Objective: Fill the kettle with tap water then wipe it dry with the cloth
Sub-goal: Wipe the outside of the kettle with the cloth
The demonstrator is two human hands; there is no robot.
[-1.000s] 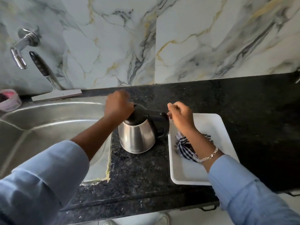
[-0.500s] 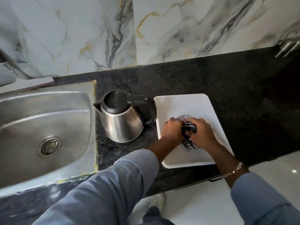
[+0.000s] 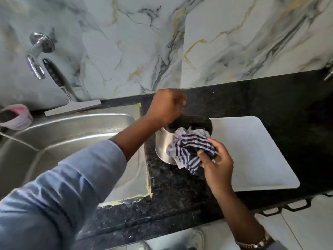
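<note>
Head view: right hand (image 3: 217, 166) pinches cloth (image 3: 191, 150) against kettle (image 3: 164, 147); left hand (image 3: 164, 107) fisted above.

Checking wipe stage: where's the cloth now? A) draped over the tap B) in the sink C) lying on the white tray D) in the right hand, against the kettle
D: the right hand grips the striped cloth against the kettle; the tray is bare.

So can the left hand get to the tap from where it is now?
Probably yes: the left hand rests on top of the kettle, and nothing stands between it and the tap over the sink.
</note>
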